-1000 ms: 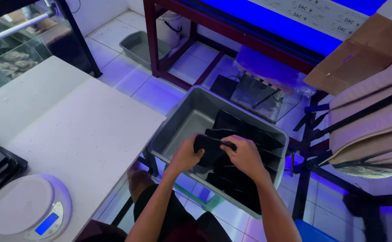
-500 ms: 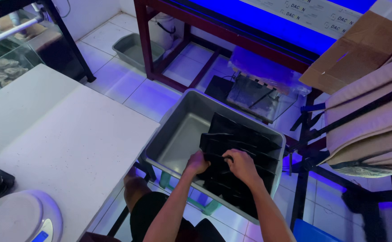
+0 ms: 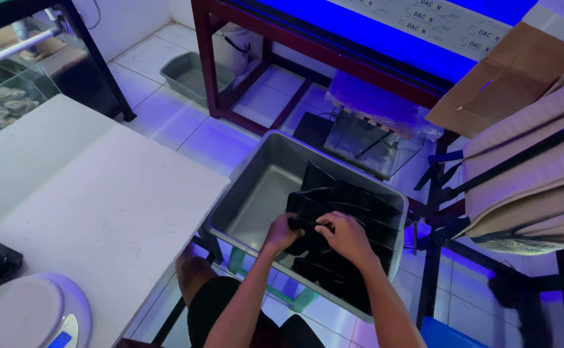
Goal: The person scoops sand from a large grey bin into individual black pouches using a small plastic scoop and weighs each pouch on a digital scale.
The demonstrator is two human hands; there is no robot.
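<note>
The left hand curls its fingers around the near edge of a stack of flat black plastic trays, and the right hand lies on top of the same stack with fingers bent, gripping a tray just beside the left. The stack sits under both hands, in the right part of a rectangular grey plastic tub. Left of the hands lies a white desk bearing a round white digital scale.

Bare forearms, no sleeves, dark shorts
</note>
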